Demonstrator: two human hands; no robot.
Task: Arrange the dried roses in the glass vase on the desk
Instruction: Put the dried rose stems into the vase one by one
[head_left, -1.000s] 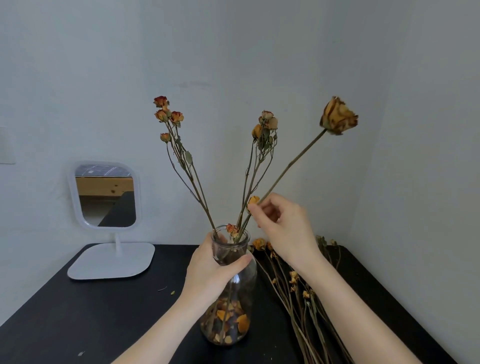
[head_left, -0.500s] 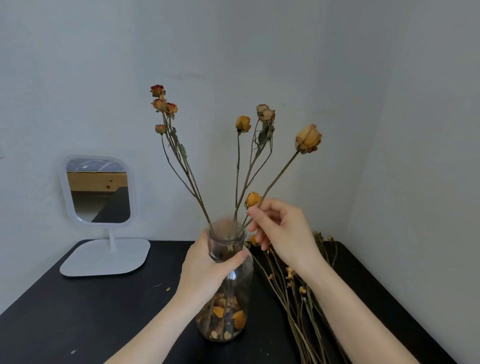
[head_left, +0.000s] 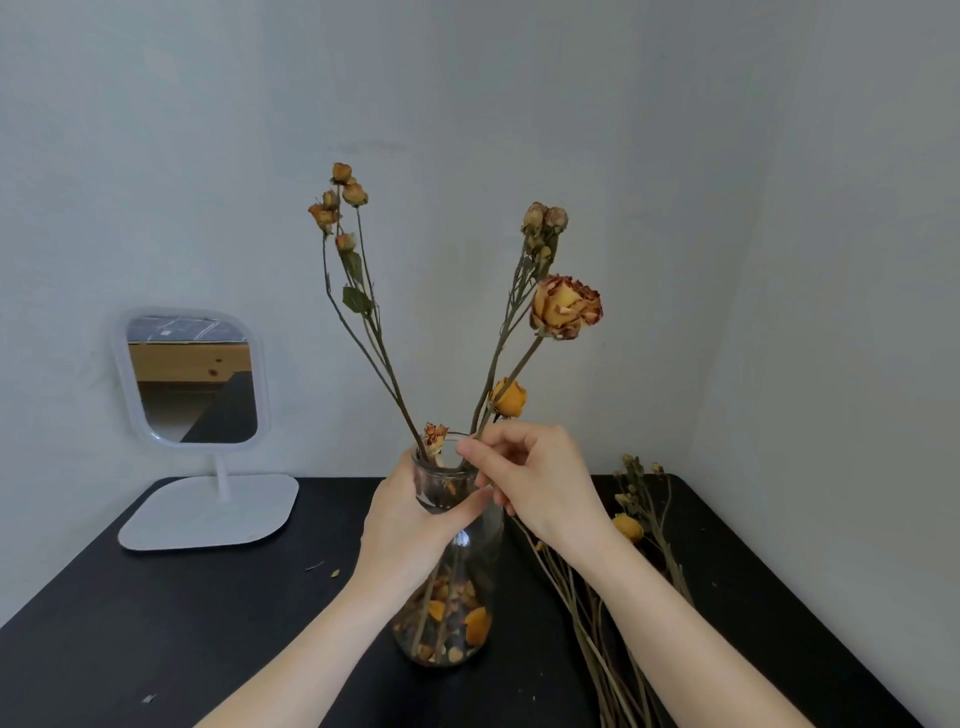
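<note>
Watching the head feed: the glass vase (head_left: 470, 566) stands upright on the black desk (head_left: 156, 623), about mid-scene, with dried petals (head_left: 475, 626) heaped in its bottom. The left hand (head_left: 410, 525) grips the vase neck from the left, fingers round the far side and thumb across the near glass. The right hand (head_left: 545, 486) sits just right of the rim. Its thumb and forefinger pinch narrow on a thin stem right above the mouth, the other fingers (head_left: 511, 439) loosely curled.

I take that stem to belong to the large rose (head_left: 565, 307), which leans up and right with its head well above the hand. I cannot tell for sure, since the small yellow bud (head_left: 509, 398) rises from the same spot.

Two sprays stand in the vase: the left spray (head_left: 340, 200) tilts left, the tall spray (head_left: 543, 221) tilts right behind the large rose. A small shrivelled head (head_left: 435, 435) hangs at the rim.

The loose roses (head_left: 597, 613) lie on the desk right of the vase, stems running toward the near edge, one yellow head (head_left: 628, 527) among them. A white stand mirror (head_left: 192, 379) is at far left, against the wall.
</note>
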